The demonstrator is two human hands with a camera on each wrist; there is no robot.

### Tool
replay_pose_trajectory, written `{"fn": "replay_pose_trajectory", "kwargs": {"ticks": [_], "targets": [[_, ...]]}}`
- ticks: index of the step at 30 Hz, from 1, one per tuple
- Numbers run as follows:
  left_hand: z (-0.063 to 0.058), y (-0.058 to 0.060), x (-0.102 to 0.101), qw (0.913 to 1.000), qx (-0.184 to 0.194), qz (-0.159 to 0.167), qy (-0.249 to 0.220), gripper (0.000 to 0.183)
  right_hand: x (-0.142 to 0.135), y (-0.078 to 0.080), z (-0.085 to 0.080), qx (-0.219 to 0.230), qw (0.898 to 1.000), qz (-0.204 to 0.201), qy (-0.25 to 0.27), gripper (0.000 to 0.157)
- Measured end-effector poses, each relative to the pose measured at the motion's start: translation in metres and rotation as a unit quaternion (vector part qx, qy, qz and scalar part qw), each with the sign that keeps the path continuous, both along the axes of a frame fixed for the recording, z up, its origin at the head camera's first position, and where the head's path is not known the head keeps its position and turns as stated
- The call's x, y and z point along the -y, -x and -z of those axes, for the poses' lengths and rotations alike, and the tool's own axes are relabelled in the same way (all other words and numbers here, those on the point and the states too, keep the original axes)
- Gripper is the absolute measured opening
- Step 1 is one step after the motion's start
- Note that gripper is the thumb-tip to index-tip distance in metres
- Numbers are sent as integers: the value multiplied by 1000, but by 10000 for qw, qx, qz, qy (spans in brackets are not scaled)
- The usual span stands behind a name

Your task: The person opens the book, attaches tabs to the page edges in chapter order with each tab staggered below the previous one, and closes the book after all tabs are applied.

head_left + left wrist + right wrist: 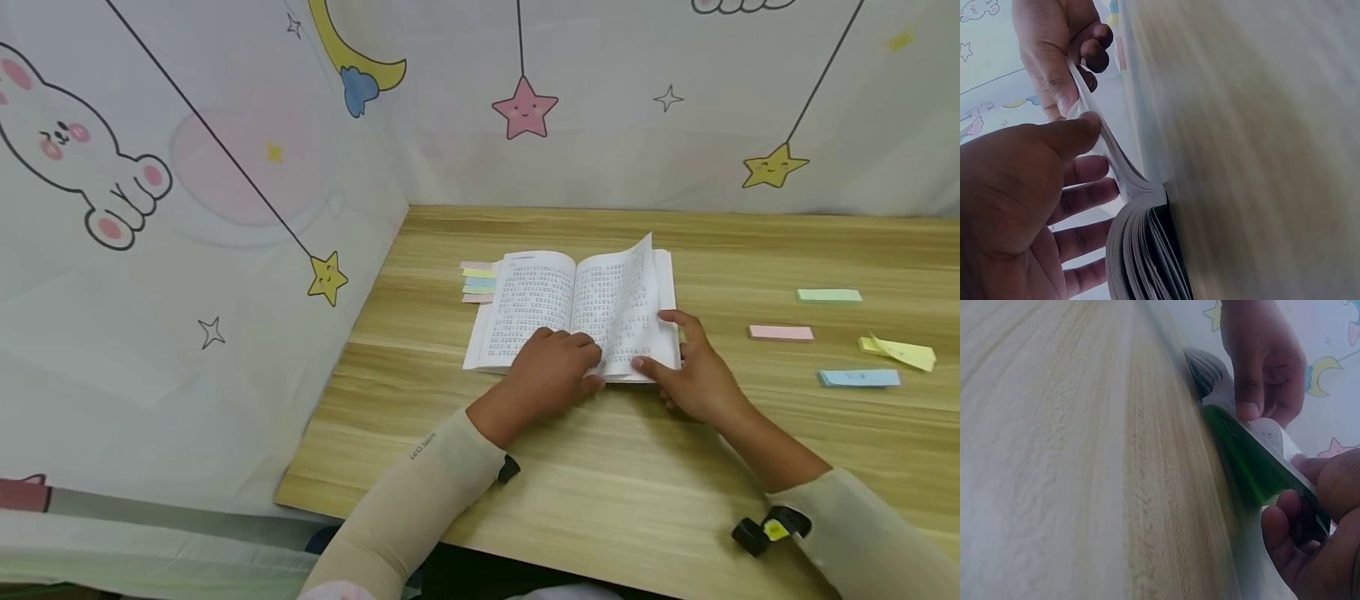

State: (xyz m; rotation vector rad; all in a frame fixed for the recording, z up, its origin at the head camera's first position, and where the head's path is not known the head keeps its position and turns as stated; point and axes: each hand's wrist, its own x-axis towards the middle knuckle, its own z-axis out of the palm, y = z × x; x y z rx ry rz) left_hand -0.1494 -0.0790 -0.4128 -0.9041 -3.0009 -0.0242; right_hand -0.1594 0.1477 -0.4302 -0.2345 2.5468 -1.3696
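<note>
An open book (534,292) with printed pages lies on the table, coloured index tabs (478,283) sticking out from its left edge. My left hand (553,367) rests across the lower middle of the pages, its fingers loosely extended on the paper near the spine. At the right edge, my right hand (701,379) holds the book between thumb and fingers. The thumb is on the page side, while other fingers reach under the green cover (1241,462), seen in the right wrist view. One right-hand page (642,271) stands partly raised, its upper corner pointing up.
To the right of the book lie a green sticky-note strip (828,295), a pink one (780,333), a blue one (858,378) and a yellow one (903,352) with a lifted piece. A cartoon-printed cloth wall (600,167) borders the wooden table (405,333) behind and at left.
</note>
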Motion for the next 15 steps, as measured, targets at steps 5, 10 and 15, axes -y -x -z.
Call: {"fn": "replay_pose_trajectory", "kwargs": {"ticks": [5,10,15], "targets": [[2,1,0,9991,-355,-198,-139,24,-1,-1,1,168,9998,-33,94,56],[1,2,5,9630,-2094,-1427,-918,68,-7,-3,-2,478,9981,-297,248,31],[-6,-2,8,9455,-2708,-1808,-46,75,-13,-4,-3,440,9978,-478,165,39]]}}
